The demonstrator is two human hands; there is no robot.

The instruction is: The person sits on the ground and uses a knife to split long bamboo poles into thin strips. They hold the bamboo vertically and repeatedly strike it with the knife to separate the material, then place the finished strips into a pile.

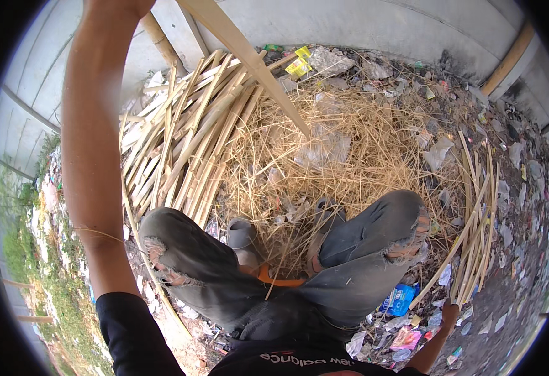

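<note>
High at the upper left, my left hand (121, 5) is mostly cut off by the frame edge. A long split bamboo strip (249, 59) comes down slantwise from beside it, held up in the air, its tip over the straw-like shavings (374, 150). At the lower right my right hand (451, 309) closes round the near end of a bundle of thin bamboo strips (475, 232), which lies on the ground. Between my feet sits an orange curved object (280, 281), partly hidden by my legs.
A large pile of wider bamboo strips (190, 135) lies at the left, next to my knee. Behind stands a grey panel wall (362, 25) with bamboo poles (508, 57) leaning on it. Litter covers the ground, including a blue packet (400, 299) and yellow wrappers (299, 64).
</note>
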